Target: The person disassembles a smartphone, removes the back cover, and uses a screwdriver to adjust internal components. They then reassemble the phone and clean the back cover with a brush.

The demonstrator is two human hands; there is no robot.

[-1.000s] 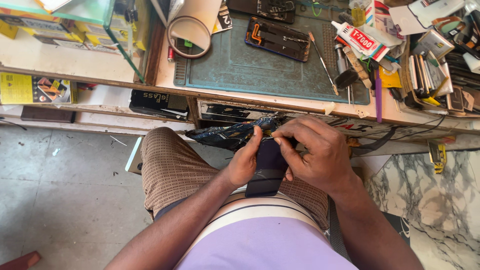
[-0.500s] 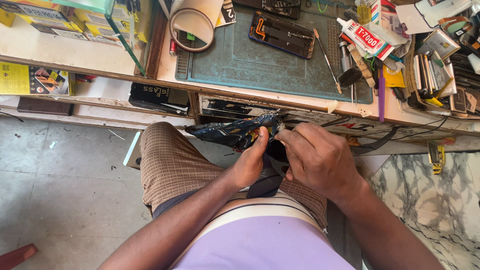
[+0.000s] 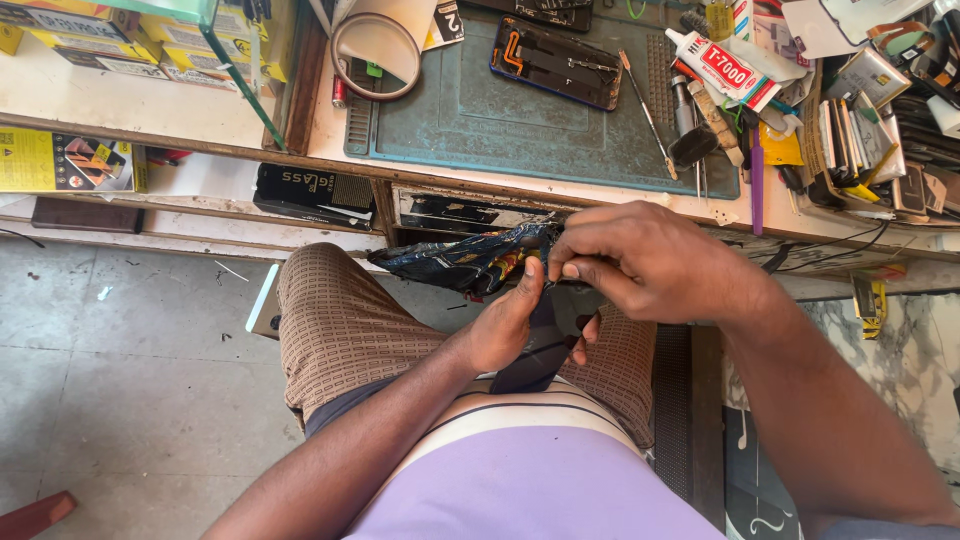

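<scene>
I sit at a workbench with both hands over my lap. My left hand (image 3: 507, 322) holds a dark flat phone part (image 3: 537, 352) upright against my knee. My right hand (image 3: 640, 262) pinches the end of a crumpled dark film (image 3: 465, 262) that stretches off to the left from the part's top edge. Thumb and fingertips of both hands meet at that top edge. On the bench above lies an opened phone body (image 3: 556, 62) with an orange flex strip, on a green work mat (image 3: 470, 120).
A glue tube (image 3: 722, 62), a metal pry tool (image 3: 647, 112), a purple tool (image 3: 757, 180) and cluttered parts (image 3: 870, 130) crowd the bench's right side. A tape roll (image 3: 377, 52) and yellow boxes (image 3: 62, 160) sit left. Grey floor tiles (image 3: 130, 400) lie at lower left.
My right hand has pulled the crumpled film further up and off the part. The view has shifted slightly, and my left thumb now presses at the top edge.
</scene>
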